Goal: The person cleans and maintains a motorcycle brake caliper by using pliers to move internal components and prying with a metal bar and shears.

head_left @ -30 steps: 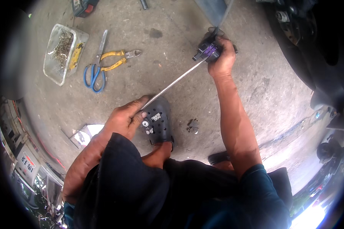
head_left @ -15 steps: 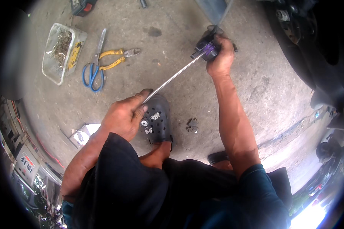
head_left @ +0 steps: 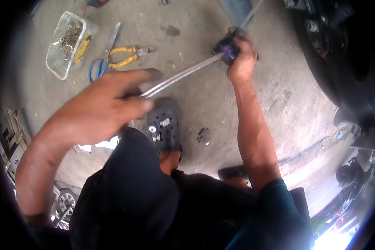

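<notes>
A long silver metal rod [head_left: 183,76] slants from my left hand up to a black mechanical part with a purple patch [head_left: 225,46]. My right hand [head_left: 242,60] is closed around that part; its exact kind is hard to make out. My left hand [head_left: 100,98], smeared by motion, has the rod's near end in the crook between thumb and forefinger. Those two stand somewhat apart, and the other fingers are hidden. Just past the black part, a thin grey bar [head_left: 253,13] and a bluish-grey flat piece [head_left: 236,11] reach toward the top edge.
Yellow-handled pliers [head_left: 125,56] and blue-handled scissors [head_left: 113,38] lie on the concrete floor beside a clear plastic tub [head_left: 84,37] of small metal bits. A black clog [head_left: 164,125] is on my foot, near small dark debris [head_left: 203,135]. A vehicle's tyre [head_left: 316,71] stands at the right.
My left hand has moved up and left and looks larger, with the rod's near end raised along with it. My right hand stays nearly in place around the black part.
</notes>
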Demonstrator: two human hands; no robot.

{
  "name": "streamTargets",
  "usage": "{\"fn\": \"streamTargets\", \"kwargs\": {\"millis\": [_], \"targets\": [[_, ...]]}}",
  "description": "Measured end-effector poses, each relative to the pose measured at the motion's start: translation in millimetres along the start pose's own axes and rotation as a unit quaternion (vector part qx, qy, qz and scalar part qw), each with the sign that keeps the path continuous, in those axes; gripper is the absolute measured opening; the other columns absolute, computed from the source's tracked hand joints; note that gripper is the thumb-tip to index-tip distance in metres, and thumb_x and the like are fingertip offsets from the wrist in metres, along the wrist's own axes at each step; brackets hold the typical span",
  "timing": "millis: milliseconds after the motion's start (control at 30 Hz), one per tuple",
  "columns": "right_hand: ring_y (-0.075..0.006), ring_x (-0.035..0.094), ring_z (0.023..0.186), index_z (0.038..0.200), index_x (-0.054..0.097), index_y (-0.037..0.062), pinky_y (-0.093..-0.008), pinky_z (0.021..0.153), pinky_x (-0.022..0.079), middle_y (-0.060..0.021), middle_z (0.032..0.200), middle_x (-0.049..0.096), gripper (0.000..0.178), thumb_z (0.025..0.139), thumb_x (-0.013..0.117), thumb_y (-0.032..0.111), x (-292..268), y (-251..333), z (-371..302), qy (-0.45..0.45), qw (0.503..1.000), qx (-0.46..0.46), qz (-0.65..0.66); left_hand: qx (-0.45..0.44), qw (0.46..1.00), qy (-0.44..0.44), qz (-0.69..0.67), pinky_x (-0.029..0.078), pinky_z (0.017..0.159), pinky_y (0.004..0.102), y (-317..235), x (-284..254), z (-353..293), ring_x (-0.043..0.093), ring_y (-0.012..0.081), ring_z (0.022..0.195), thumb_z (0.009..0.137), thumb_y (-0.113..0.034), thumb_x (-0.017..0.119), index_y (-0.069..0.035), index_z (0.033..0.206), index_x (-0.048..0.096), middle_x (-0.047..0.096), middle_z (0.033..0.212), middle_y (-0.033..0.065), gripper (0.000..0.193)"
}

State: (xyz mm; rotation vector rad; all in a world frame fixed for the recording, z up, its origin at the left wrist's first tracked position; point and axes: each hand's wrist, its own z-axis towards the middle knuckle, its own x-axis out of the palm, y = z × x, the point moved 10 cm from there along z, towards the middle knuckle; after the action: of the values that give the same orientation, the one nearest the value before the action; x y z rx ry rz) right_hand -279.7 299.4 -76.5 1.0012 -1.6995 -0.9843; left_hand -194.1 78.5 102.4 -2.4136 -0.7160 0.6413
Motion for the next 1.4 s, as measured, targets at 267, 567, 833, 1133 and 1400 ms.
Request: {"fn": "streamTargets", "kwargs": {"millis": [267, 567, 833, 1133, 1400], "targets": [[-0.0246, 0.062, 0.083, 0.106, 0.058, -0.0013, -0.0371, 0.074, 0.052, -0.0135, 0.093, 0.063, 0.033, 0.079, 0.046, 0.012, 8.3, 5.4, -10.3, 0.062, 0.993, 0.085, 0.060, 0.068, 0.984, -0.161, -0.022, 0.049, 0.068, 0.0292, 6.9, -2.1, -40.2, 0.064, 0.0174, 0.074, 0.088, 0.002, 0.059, 0.004, 0.120, 0.059, 0.067, 0.088, 0.0181, 0.032], [-0.0230, 0.060, 0.077, 0.104, 0.060, -0.0001, -0.0354, 0.071, 0.051, -0.0113, 0.089, 0.063, 0.031, 0.080, 0.047, 0.014, 0.9, -5.7, -8.8, 0.053, 0.986, 0.125, 0.094, 0.147, 0.972, -0.173, 0.054, 0.045, 0.059, 0.0233, -48.6, -15.6, -32.6, 0.056, 0.0107, 0.064, 0.089, 0.003, 0.059, 0.010, 0.114, 0.060, 0.064, 0.076, 0.0111, 0.026], [-0.0237, 0.061, 0.075, 0.106, 0.059, -0.0026, -0.0370, 0.070, 0.052, -0.0129, 0.086, 0.062, 0.030, 0.082, 0.045, 0.011, -1.6, -7.0, -12.6, 0.001, 0.989, 0.133, 0.069, 0.164, 0.962, -0.172, 0.133, 0.044, 0.056, 0.0250, -59.6, -2.2, -33.6, 0.058, 0.0153, 0.061, 0.087, 0.006, 0.056, 0.011, 0.116, 0.057, 0.062, 0.074, 0.0176, 0.029], [-0.0238, 0.062, 0.075, 0.100, 0.060, -0.0001, -0.0380, 0.069, 0.054, -0.0140, 0.090, 0.062, 0.028, 0.081, 0.052, 0.018, -9.1, -0.9, -10.6, 0.113, 0.979, 0.152, 0.081, -0.108, 0.973, -0.109, -0.173, 0.042, 0.067, 0.0230, -13.2, 14.1, -23.0, 0.054, 0.0099, 0.070, 0.083, 0.000, 0.054, 0.008, 0.116, 0.058, 0.062, 0.080, 0.0066, 0.034], [-0.0269, 0.063, 0.076, 0.090, 0.062, -0.0020, -0.0403, 0.070, 0.053, -0.0160, 0.081, 0.063, 0.032, 0.085, 0.048, 0.026, -25.0, -6.8, -10.7, 0.013, 0.976, 0.200, 0.088, -0.207, 0.918, -0.062, -0.333, 0.031, 0.049, 0.0192, 5.9, 38.0, -14.4, 0.043, 0.0047, 0.049, 0.073, -0.018, 0.069, 0.006, 0.121, 0.058, 0.053, 0.059, -0.0007, 0.054]]}}
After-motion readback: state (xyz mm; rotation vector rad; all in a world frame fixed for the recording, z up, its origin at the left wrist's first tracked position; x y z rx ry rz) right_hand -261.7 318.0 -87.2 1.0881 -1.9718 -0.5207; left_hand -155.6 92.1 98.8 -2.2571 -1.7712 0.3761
